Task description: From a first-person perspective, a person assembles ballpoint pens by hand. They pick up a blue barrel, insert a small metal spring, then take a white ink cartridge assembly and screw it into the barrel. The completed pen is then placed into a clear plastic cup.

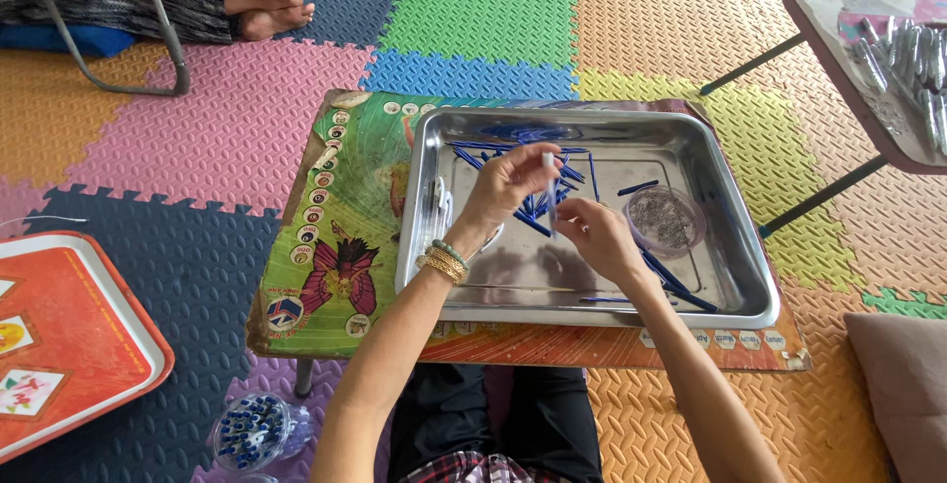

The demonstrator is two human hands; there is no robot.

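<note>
A steel tray (730,246) rests on a low green printed table (345,217) in front of me. Several thin blue tubes (572,172) lie scattered at its far side, and more blue tubes (671,281) lie near its right front. My left hand (508,182), with bangles at the wrist, pinches a thin clear tube (548,182) held upright over the tray. My right hand (597,236) is just below and to the right, fingers closed at the tube's lower end. A small clear round dish (664,220) of dark bits sits to the right of my hands.
A round container of blue caps (249,431) sits on the floor mat at lower left beside an orange tray table (69,345). Another low table (878,78) with silvery packets stands at upper right. A person's bare feet (268,4) rest at upper left. A pillow (903,384) lies at right.
</note>
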